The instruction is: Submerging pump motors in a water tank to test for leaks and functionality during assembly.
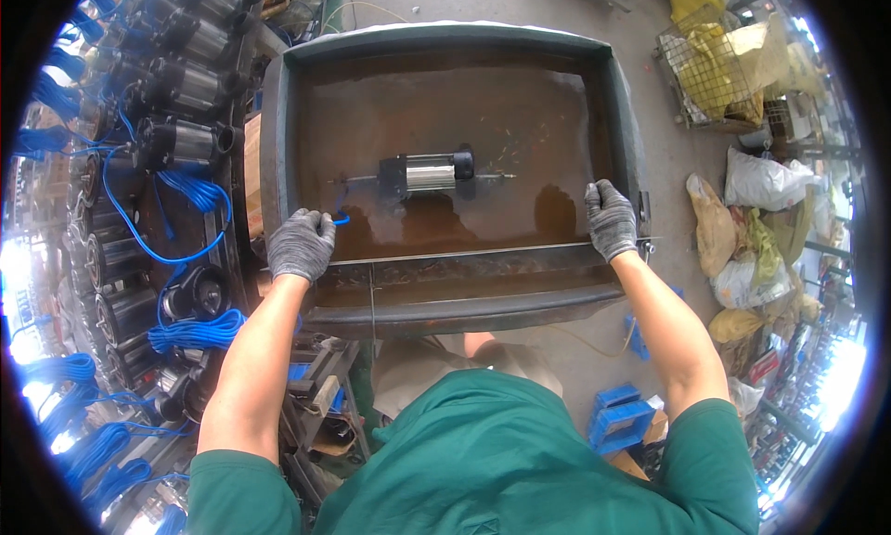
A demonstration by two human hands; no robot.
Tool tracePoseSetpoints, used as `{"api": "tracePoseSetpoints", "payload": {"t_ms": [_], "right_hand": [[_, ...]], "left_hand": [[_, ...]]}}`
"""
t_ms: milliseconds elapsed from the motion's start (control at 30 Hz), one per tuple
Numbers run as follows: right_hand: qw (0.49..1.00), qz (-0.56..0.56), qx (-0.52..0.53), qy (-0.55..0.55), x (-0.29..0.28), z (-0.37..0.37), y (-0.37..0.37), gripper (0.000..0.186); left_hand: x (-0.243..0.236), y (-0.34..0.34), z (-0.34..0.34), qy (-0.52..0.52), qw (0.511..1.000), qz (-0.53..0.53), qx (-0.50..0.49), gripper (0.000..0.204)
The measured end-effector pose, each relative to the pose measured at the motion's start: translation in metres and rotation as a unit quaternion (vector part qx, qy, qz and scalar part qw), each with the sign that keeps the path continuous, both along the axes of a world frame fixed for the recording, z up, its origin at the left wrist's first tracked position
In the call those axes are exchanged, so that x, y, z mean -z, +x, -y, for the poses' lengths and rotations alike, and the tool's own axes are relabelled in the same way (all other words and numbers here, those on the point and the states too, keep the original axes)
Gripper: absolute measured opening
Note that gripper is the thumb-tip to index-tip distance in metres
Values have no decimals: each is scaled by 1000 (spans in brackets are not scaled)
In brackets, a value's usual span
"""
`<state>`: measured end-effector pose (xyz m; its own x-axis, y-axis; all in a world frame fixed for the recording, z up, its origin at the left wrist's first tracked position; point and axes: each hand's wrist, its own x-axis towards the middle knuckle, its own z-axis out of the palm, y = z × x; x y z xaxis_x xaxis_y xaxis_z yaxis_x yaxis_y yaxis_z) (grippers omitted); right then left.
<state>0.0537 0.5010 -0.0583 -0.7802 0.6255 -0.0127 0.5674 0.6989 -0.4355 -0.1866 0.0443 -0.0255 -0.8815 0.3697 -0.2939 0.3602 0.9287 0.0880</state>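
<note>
A pump motor [431, 173] with a bright metal middle and black ends lies in brownish water inside a deep grey metal tank [445, 36]. Thin rods stick out from both its ends. By the tank's left wall, my left hand [302, 245] in a grey glove is closed, with a short piece of blue cable [342, 219] at its fingertips. My right hand [611, 221], gloved the same way, is curled at the inner side of the right wall; whatever is inside its fingers is hidden. A thin metal bar [464, 255] crosses the tank's near part, between my hands.
On the left, several similar motors [190, 85] stand in rows with coiled blue cables [197, 331]. At the right lie filled sacks [766, 178] and a wire basket [710, 80] of yellow bags. Blue plastic crates [620, 419] sit on the floor near my right side.
</note>
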Motion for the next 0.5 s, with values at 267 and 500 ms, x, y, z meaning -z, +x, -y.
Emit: {"api": "tracePoseSetpoints", "payload": {"t_ms": [267, 500], "right_hand": [[1000, 13, 19, -2, 3, -1, 1, 30], [1000, 27, 4, 7, 8, -5, 1, 31]], "left_hand": [[-2, -1, 1, 9, 1000, 13, -4, 38], [-4, -1, 1, 18, 1000, 12, 0, 37]]}}
